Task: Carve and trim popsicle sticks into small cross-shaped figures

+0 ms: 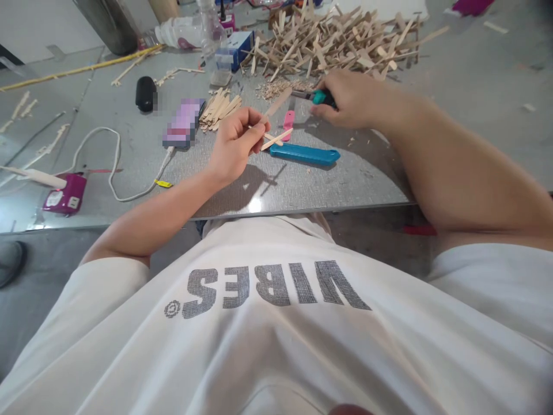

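Note:
My left hand is closed in a pinch on a flat wooden craft stick, which points up and to the right. Two thinner wooden pieces cross each other beside its fingertips; whether they are held too I cannot tell. My right hand is wrapped round pliers with teal and black handles. Their metal jaws are right by the upper end of the stick. Below lie a blue plastic-handled tool and a small pink piece. A bundle of craft sticks rests left of the jaws.
A large heap of wooden pieces covers the back, with small chips before it. At left are a phone, its white cable, a black case and a purple charger. Behind stand a blue box and a clear bottle.

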### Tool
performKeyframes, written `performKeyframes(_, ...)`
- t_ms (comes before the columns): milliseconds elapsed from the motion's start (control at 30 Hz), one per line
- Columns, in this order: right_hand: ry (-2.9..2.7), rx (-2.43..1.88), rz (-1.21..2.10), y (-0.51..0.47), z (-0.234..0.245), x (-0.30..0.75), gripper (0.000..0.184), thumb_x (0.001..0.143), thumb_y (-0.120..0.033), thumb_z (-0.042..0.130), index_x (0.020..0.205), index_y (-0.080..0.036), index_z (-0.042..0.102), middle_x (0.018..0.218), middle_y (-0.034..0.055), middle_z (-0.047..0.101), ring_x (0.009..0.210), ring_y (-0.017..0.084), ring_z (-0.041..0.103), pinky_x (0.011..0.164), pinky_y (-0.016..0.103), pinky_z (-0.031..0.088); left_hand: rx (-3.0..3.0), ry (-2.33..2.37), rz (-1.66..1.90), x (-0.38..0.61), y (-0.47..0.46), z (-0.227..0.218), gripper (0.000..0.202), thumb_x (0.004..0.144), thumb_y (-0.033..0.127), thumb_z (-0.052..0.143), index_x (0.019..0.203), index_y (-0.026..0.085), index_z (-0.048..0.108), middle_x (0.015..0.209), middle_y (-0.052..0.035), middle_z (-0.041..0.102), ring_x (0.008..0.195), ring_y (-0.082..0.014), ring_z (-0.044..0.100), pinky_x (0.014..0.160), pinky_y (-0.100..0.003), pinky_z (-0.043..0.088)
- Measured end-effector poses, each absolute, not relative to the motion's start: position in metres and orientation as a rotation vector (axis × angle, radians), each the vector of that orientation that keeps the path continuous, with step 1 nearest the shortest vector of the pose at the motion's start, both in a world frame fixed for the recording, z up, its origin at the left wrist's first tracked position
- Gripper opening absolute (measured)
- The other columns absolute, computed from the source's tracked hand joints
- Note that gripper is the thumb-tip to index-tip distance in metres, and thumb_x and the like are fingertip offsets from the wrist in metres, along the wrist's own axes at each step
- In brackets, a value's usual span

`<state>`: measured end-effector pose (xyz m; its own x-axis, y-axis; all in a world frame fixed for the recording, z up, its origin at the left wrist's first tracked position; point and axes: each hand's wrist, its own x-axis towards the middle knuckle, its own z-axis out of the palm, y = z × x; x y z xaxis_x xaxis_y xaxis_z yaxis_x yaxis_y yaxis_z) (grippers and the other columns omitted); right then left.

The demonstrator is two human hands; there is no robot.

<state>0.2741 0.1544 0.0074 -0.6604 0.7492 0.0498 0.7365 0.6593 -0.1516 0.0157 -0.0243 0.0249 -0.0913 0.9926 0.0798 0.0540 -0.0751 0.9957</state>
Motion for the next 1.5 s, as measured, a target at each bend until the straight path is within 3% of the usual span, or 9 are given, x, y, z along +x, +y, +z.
performKeyframes(133,-2.752,-1.176,0.060,0.142,0.022,0.276,0.036,0.108,-0.051,0.067,0.133,-0.025,0.062,0.147,0.0200,0.070,0.139,0.039,0.065,0.120,0.056,0.053,1.250,1.273,1.320,0.015,-0.024,0.026,0.033,0.106,0.005,0.060,0.076,0.018,0.062,0.065,0.0049,0.055,0.057,-0.0062,0.052,0.065,-0.020,0.045)
performKeyframes(267,-2.730,-1.032,0.182,0.126,0.028,0.274,0.028,0.102,-0.044,0.081,0.123,-0.027,0.070,0.134,0.0124,0.078,0.140,0.039,0.070,0.118,0.053,0.055,1.298,1.232,1.290,0.013,-0.023,0.024,0.031,0.105,0.006,0.062,0.076,0.018,0.066,0.062,0.0049,0.055,0.057,-0.0065,0.052,0.062,-0.020,0.043)
performKeyframes(433,-2.565,-0.826,0.600,0.117,0.031,0.272,0.021,0.091,-0.028,0.095,0.103,-0.028,0.078,0.102,0.0024,0.080,0.130,0.030,0.073,0.094,0.035,0.060,1.333,1.211,1.262,0.010,-0.022,0.021,0.028,0.104,0.008,0.065,0.077,0.016,0.069,0.062,0.0048,0.055,0.055,-0.0051,0.051,0.058,-0.018,0.040)
performKeyframes(633,-2.511,-0.682,0.707,0.110,0.037,0.270,0.036,0.082,-0.010,0.100,0.110,-0.029,0.087,0.091,-0.0029,0.078,0.115,0.017,0.075,0.067,0.017,0.050,1.342,1.222,1.209,0.008,-0.021,0.019,0.020,0.102,0.013,0.069,0.082,0.015,0.072,0.068,0.0020,0.066,0.058,-0.0046,0.057,0.057,-0.016,0.042)
performKeyframes(767,-2.579,-0.637,0.517,0.104,0.041,0.267,0.035,0.084,-0.015,0.101,0.112,-0.032,0.089,0.090,-0.0052,0.079,0.097,0.011,0.073,0.065,0.017,0.048,1.358,1.172,1.190,0.006,-0.020,0.019,0.021,0.101,0.014,0.073,0.080,0.015,0.072,0.066,0.0028,0.063,0.056,-0.0045,0.055,0.054,-0.015,0.039)
performKeyframes(933,-2.592,-0.592,0.469,0.105,0.041,0.269,0.030,0.085,-0.024,0.102,0.109,-0.035,0.089,0.087,-0.0073,0.079,0.088,0.009,0.072,0.066,0.018,0.048,1.358,1.132,1.195,0.007,-0.020,0.021,0.022,0.101,0.012,0.073,0.079,0.015,0.072,0.064,0.0038,0.059,0.055,-0.0045,0.054,0.053,-0.015,0.036)
performKeyframes(1133,-2.585,-0.533,0.487,0.110,0.038,0.272,0.027,0.087,-0.032,0.101,0.110,-0.033,0.087,0.087,-0.0070,0.078,0.085,0.008,0.068,0.071,0.024,0.047,1.315,1.134,1.195,0.009,-0.023,0.024,0.023,0.101,0.014,0.076,0.078,0.014,0.071,0.063,0.0046,0.056,0.053,-0.0027,0.049,0.051,-0.015,0.031)
performKeyframes(1333,-2.685,-0.567,0.441,0.109,0.037,0.278,0.032,0.097,-0.056,0.087,0.117,-0.031,0.082,0.098,-0.0012,0.081,0.089,0.013,0.068,0.077,0.030,0.048,1.333,1.068,1.212,0.008,-0.024,0.023,0.022,0.100,0.011,0.074,0.079,0.015,0.075,0.062,0.0037,0.056,0.053,-0.0030,0.048,0.050,-0.014,0.031)
performKeyframes(1500,-2.666,-0.583,0.535,0.112,0.034,0.277,0.032,0.094,-0.055,0.088,0.116,-0.033,0.083,0.092,0.0007,0.078,0.088,0.015,0.067,0.076,0.029,0.052,1.375,1.048,1.266,0.009,-0.021,0.020,0.024,0.100,0.007,0.071,0.079,0.017,0.075,0.063,0.0028,0.059,0.052,-0.0037,0.046,0.049,-0.016,0.031)
